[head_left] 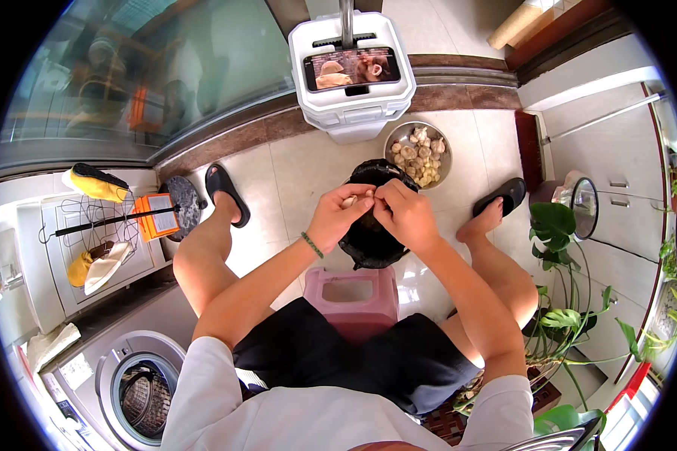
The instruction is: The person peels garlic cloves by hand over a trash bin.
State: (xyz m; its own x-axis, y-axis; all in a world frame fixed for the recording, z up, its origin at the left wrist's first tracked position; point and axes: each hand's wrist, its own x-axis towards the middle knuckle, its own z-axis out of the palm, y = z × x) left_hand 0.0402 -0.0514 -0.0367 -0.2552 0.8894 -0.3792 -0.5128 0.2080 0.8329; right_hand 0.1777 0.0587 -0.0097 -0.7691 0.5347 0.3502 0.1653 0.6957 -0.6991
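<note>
Both hands meet over a bin lined with a black bag. My left hand is closed around a pale garlic clove, only partly showing between the fingers. Against its fingertips, my right hand pinches at the clove; whether it grips skin or the clove itself is hidden. Just beyond the bin, a metal bowl holds garlic bulbs and several peeled cloves toward its near side.
A pink plastic stool stands between my legs. A white box with a phone on top is ahead. Left are a shoe rack and a washing machine. A leafy plant and cabinets line the right.
</note>
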